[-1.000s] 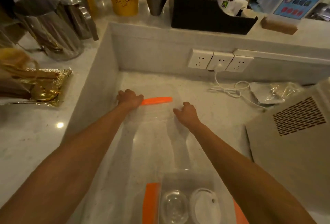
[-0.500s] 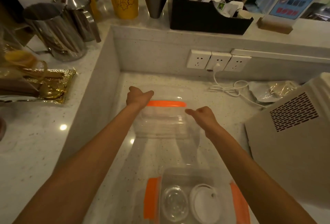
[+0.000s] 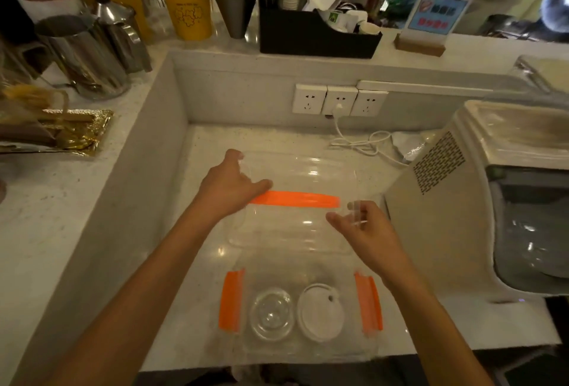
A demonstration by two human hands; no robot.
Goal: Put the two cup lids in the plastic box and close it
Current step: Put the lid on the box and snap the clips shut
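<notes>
Head view: one camera, looking down at recessed counter [image 3: 277, 145].
Plastic box [image 3: 304, 345]: clear, open, near counter's front edge; orange clips on left and right sides.
Cup lids: clear lid [image 3: 271, 315] and white lid [image 3: 320, 311] side by side inside the box.
Box lid [image 3: 295, 225]: clear, orange clip on far edge, held above counter beyond the box.
Left hand [image 3: 229, 190]: clamped on box lid's left edge.
Right hand [image 3: 366, 231]: fingers pinched on box lid's right edge.
</notes>
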